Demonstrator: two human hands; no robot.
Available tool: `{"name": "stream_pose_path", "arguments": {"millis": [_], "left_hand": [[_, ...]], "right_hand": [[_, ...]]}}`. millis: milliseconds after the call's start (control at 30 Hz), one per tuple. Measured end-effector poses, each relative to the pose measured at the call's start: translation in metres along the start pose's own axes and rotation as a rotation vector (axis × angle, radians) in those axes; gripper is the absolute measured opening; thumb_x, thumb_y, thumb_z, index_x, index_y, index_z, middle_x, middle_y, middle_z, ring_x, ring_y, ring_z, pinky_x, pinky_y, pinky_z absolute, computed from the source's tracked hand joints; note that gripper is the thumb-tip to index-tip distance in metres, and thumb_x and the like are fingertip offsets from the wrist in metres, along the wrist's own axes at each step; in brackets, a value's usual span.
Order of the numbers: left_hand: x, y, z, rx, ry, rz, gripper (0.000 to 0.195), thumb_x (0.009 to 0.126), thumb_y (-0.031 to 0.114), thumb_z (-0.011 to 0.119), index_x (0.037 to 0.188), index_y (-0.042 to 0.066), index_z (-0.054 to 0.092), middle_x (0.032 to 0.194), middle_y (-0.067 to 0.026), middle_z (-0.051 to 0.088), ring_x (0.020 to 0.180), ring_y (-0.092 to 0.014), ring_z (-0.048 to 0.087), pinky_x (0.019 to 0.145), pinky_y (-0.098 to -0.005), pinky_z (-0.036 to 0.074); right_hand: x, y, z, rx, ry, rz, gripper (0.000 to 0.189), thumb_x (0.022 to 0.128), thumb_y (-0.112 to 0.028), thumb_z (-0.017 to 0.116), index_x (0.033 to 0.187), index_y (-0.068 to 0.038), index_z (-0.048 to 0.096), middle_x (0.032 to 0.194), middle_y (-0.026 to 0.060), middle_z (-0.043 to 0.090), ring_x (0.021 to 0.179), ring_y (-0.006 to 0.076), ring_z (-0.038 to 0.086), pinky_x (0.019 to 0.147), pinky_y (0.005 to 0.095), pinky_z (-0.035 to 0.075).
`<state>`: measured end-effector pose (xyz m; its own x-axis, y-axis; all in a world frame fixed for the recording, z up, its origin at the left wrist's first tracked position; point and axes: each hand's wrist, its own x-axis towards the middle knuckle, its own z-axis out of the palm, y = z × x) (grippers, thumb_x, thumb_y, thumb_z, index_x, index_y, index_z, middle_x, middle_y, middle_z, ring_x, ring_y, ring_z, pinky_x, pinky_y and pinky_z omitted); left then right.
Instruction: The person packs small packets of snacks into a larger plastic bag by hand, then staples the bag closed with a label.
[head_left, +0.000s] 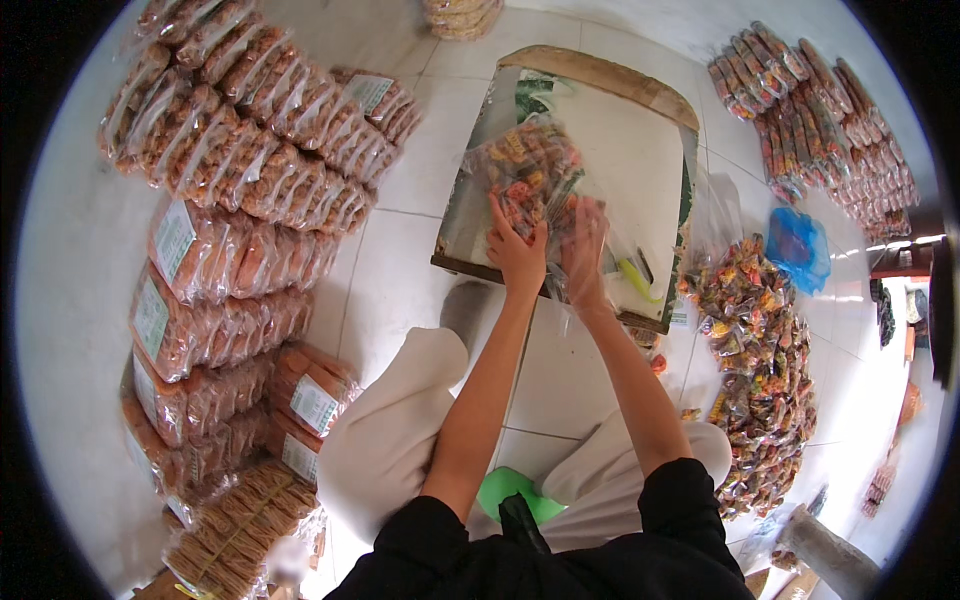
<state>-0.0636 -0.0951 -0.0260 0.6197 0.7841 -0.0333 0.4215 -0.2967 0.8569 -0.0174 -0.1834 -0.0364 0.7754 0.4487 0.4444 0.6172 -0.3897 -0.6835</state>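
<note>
A clear plastic bag (536, 154) full of small colourful snack packets lies on a low table (637, 157) with a worn white top. My left hand (519, 251) grips the bag's near left side, its fingers spread along the packets. On the near right side, my right hand (583, 251) holds the loose plastic; film covers part of it, so its exact grip is hard to make out. Close to my right hand, a yellow-green cutter (637, 281) rests near the table's front edge.
Stacked bagged snacks (240, 150) and labelled packs (225, 262) rise on the left. A heap of small packets (757, 390) spreads over the tiled floor at right, beside a blue plastic bag (799, 247). More filled bags (810, 120) stand behind. A green stool (517, 495) is between my legs.
</note>
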Motion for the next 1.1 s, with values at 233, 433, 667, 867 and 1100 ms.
{"name": "stream_pose_path", "arguments": {"millis": [233, 433, 667, 867, 1100], "left_hand": [[0.000, -0.002, 0.000, -0.040, -0.022, 0.047, 0.085, 0.079, 0.032, 0.060, 0.142, 0.015, 0.005, 0.117, -0.0283, 0.039, 0.105, -0.038, 0.038, 0.091, -0.0451, 0.028], [0.005, -0.006, -0.002, 0.027, -0.006, 0.019, 0.087, 0.078, 0.033, 0.061, 0.142, 0.015, 0.005, 0.115, -0.0295, 0.040, 0.102, -0.039, 0.040, 0.088, -0.0455, 0.031], [0.007, -0.005, -0.008, -0.006, -0.082, 0.008, 0.087, 0.077, 0.031, 0.061, 0.142, 0.016, 0.005, 0.113, -0.0281, 0.043, 0.103, -0.038, 0.041, 0.088, -0.0449, 0.032], [0.006, -0.009, 0.003, 0.000, -0.248, 0.157, 0.089, 0.074, 0.032, 0.063, 0.142, 0.016, 0.007, 0.110, -0.0257, 0.047, 0.103, -0.036, 0.045, 0.088, -0.0463, 0.034], [-0.016, 0.024, 0.003, 0.249, 0.025, 0.070, 0.084, 0.073, 0.039, 0.066, 0.138, 0.009, 0.022, 0.119, -0.0181, 0.049, 0.104, -0.036, 0.047, 0.090, -0.0429, 0.036]], "right_hand": [[0.024, 0.004, 0.018, 0.077, 0.090, 0.129, 0.057, 0.078, 0.007, 0.046, 0.132, -0.002, 0.028, 0.123, 0.0200, 0.032, 0.114, 0.0356, 0.037, 0.098, 0.0373, 0.031], [0.024, 0.001, 0.023, -0.136, 0.050, 0.143, 0.051, 0.079, 0.001, 0.049, 0.127, -0.002, 0.032, 0.122, 0.0186, 0.037, 0.111, 0.0369, 0.039, 0.097, 0.0445, 0.030], [0.006, -0.017, 0.008, -0.388, -0.148, 0.187, 0.063, 0.079, -0.003, 0.049, 0.136, -0.004, 0.022, 0.136, 0.0177, 0.031, 0.114, 0.0397, 0.037, 0.097, 0.0507, 0.027], [-0.035, 0.000, -0.026, -0.264, -0.109, 0.027, 0.057, 0.080, 0.000, 0.049, 0.133, 0.000, 0.029, 0.139, 0.0179, 0.025, 0.120, 0.0371, 0.032, 0.101, 0.0420, 0.028], [-0.114, -0.016, -0.100, -0.272, -0.223, -0.091, 0.044, 0.082, -0.005, 0.053, 0.124, 0.000, 0.041, 0.137, 0.0187, 0.028, 0.119, 0.0370, 0.035, 0.101, 0.0395, 0.030]]}}
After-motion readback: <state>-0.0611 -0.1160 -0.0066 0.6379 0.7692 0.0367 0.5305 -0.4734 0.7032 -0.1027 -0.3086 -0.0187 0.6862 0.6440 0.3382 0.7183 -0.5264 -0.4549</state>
